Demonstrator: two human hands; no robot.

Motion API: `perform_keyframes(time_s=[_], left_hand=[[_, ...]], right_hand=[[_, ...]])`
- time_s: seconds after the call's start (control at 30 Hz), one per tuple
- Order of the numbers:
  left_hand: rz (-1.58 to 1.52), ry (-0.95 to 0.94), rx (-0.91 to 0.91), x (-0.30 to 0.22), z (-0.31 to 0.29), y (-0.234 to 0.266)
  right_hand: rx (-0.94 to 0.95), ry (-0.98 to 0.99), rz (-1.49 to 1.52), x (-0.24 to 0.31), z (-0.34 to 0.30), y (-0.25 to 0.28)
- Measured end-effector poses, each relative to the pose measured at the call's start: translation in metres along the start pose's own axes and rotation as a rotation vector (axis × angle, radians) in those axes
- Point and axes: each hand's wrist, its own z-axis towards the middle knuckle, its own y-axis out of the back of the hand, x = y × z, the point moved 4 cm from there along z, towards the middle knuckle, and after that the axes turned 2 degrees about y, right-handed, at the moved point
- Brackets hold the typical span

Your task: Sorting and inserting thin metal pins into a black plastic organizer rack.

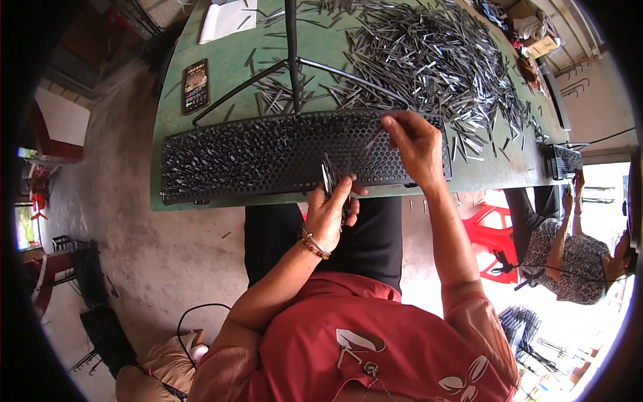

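A long black perforated tray [295,175] lies along the near edge of the green table. Thin dark metal strips [221,157] stand close together in its left part; bare holes show toward the middle and right. My left hand [328,211] is closed around a bundle of the same strips [328,175], at the tray's front edge. Above the right part of the tray, my right hand [418,144] has thumb and forefinger pinched on a thin strip [375,139], which is faint and blurred.
A large heap of loose strips [429,60] covers the table [171,144] beyond the tray. A black metal stand [293,67] rises behind it. A phone [195,87] and white paper [224,23] lie at left. Another person [569,261] works at right, near a red plastic stool [492,234].
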Motion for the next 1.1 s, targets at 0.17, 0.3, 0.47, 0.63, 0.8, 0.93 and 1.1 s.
perform_keyframes(time_s=[0.17, 0.3, 0.47, 0.63, 0.8, 0.93, 1.1], left_hand=[[0.008, 0.097, 0.01, 0.01, -0.003, -0.001], [0.048, 0.112, 0.034, 0.01, -0.005, 0.001], [0.044, 0.112, 0.04, 0.01, -0.005, 0.002], [0.043, 0.122, 0.046, 0.008, -0.005, 0.003], [0.034, 0.124, 0.061, 0.008, -0.006, 0.002], [0.04, 0.137, 0.065, 0.008, -0.006, 0.001], [-0.002, 0.071, 0.018, 0.002, -0.008, 0.004]], right_hand=[[0.011, 0.416, -0.24, -0.006, 0.022, -0.012], [0.078, 0.541, -0.287, -0.011, 0.028, -0.017], [0.148, 0.596, -0.309, -0.011, 0.032, -0.021], [0.147, 0.669, -0.377, -0.016, 0.024, -0.027], [0.082, 0.708, -0.438, -0.012, 0.017, -0.029], [0.004, 0.725, -0.431, -0.007, 0.014, -0.027], [0.105, 0.349, -0.215, 0.008, 0.003, -0.018]])
